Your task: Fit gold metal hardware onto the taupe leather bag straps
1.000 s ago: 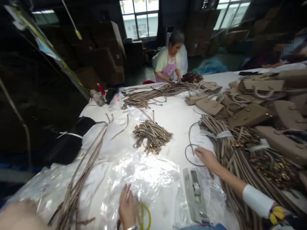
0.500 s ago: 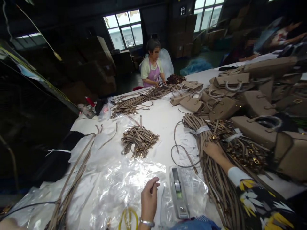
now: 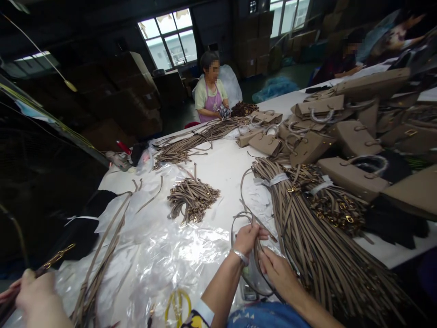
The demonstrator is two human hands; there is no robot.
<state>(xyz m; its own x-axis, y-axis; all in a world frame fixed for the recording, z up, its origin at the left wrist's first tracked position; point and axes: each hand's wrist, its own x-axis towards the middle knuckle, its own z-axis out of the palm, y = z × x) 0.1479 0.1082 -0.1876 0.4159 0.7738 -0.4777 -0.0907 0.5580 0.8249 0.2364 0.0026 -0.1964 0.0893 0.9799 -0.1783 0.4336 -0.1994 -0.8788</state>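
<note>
Near the front centre of the table, my left hand (image 3: pixel 246 238), with a silver bracelet on its wrist, pinches a thin taupe strap. Just to its right and lower, my right hand (image 3: pixel 277 272) grips the same strap, which hangs in loops between and below both hands. A large bundle of taupe straps (image 3: pixel 317 241), bound with a white band, lies right of my right hand. The tape dispenser is mostly hidden beneath my hands and the strap. A smaller pile of straps with gold clasps (image 3: pixel 193 199) lies on the table left of my hands.
Clear plastic sheets (image 3: pixel 170 255) cover the front of the white table (image 3: pixel 227 164), with yellow-handled scissors (image 3: pixel 177 307) on them. Taupe handbags (image 3: pixel 353 175) are heaped at right. A person in a pink apron (image 3: pixel 211 102) sits across. Another person's hand (image 3: pixel 37 291) holds a strap at lower left.
My right hand has left the large bundle and now grips a strap. My left hand has moved right and up onto that strap. The other person's hand at lower left shows more, with a gold-clasped strap.
</note>
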